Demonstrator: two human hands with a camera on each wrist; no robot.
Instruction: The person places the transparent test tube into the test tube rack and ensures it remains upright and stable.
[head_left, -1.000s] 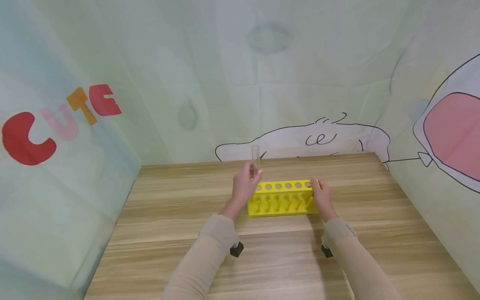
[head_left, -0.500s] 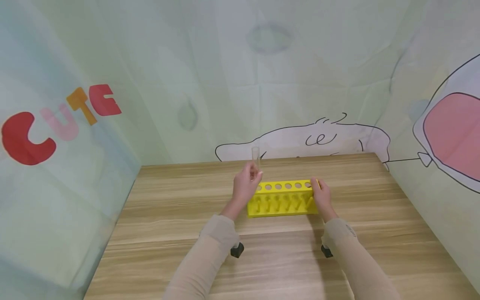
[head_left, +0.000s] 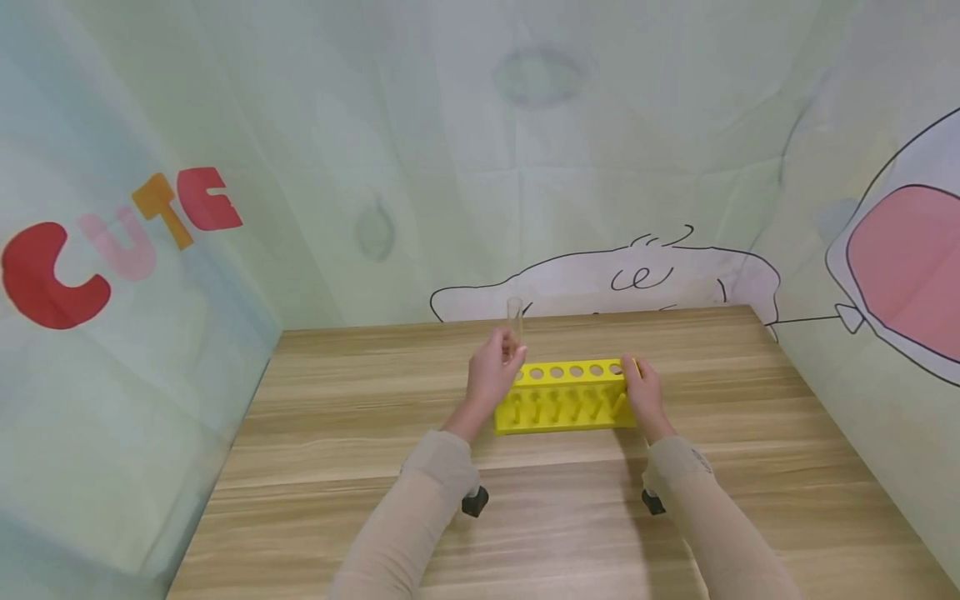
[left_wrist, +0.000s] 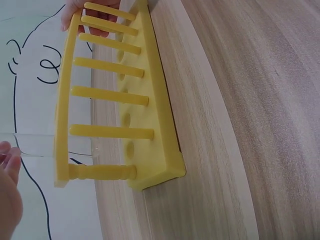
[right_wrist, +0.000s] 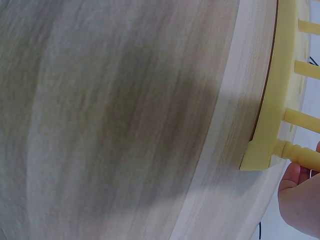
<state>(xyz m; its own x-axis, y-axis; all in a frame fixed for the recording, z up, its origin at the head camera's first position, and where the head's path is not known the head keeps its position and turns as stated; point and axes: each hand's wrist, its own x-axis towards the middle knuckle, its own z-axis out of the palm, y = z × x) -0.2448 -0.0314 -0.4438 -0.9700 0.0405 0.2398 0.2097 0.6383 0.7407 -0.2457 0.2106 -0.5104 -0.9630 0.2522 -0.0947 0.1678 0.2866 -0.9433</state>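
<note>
Rack: my yellow rack [head_left: 561, 397] on the table [head_left: 337, 433], visible holes empty.
Tube: test tube [head_left: 514, 321] upright above the rack's left end.
Left hand [head_left: 491, 372]: pinches tube.
Right hand [head_left: 642, 393]: grips rack's right end.

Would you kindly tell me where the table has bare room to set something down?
The table is bare left of the left hand, right of the right hand, and behind the yellow rack. It is crowded around the rack, where the left hand holds a glass tube.

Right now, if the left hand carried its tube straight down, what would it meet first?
Probably the yellow rack: the left hand holds the clear tube upright over its leftmost hole, though depth is unclear.
</note>
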